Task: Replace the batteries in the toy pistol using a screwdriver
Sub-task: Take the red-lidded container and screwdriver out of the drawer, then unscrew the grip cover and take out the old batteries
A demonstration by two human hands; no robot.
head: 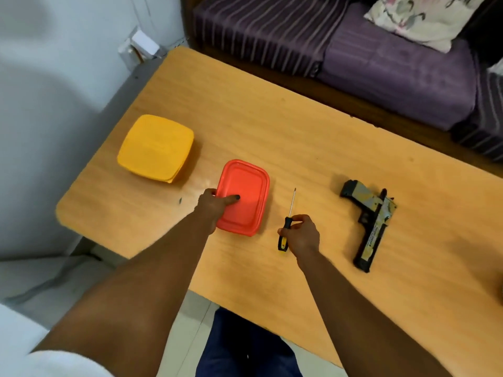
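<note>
Toward the worktop's (313,137) left edge I see a yellow box (155,148), lid on. Just right of it my left hand (215,206) rests on the red box (243,197), one finger stretched flat across its lid, nothing gripped. Next, my right hand (302,235) has its fingers curled round the screwdriver (286,227) handle, tip pointing at the far edge. The toy pistol (368,221) lies untouched toward the right edge. I judge this the tool pick-up; next I need the pistol's battery-cover screw facing up.
</note>
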